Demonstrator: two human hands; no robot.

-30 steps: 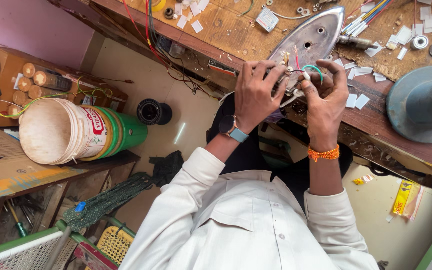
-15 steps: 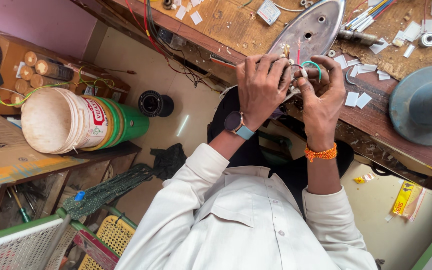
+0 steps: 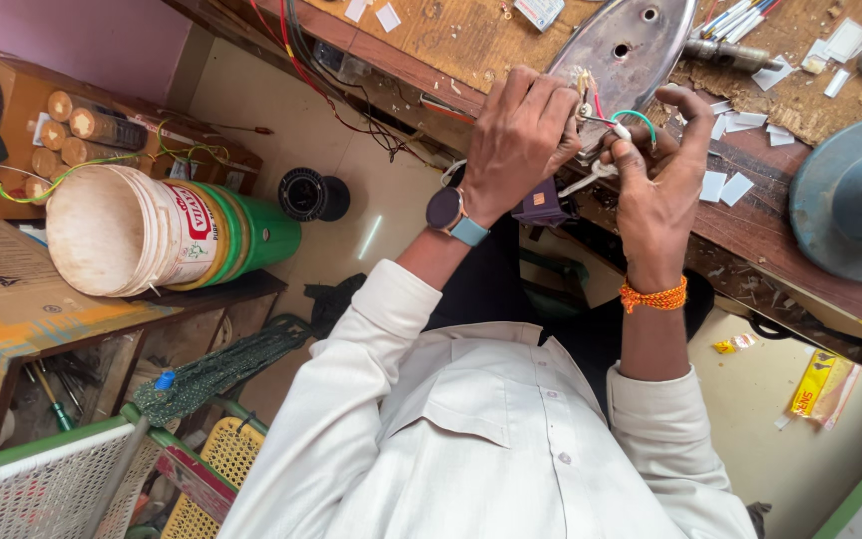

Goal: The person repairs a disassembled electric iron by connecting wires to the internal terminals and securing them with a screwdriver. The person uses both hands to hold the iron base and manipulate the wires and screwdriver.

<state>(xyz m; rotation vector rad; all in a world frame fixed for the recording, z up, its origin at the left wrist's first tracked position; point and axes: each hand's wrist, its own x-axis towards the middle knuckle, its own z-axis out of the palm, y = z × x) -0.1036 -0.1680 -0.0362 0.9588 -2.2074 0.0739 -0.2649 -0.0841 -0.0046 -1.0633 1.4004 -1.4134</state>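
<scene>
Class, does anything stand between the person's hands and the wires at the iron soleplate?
Nothing visible does. The left hand grips the end of the iron soleplate, and the right hand pinches the wires directly with its fingers, above the wooden bench.

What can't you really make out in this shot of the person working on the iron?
All in the head view:
- What the left hand grips: hidden behind its own curled fingers.
- Iron: its far end is cut off by the top edge.
- Wires pinched by the right hand: where they join is too small to tell.
- Grey dome: cut off by the right edge.
</scene>
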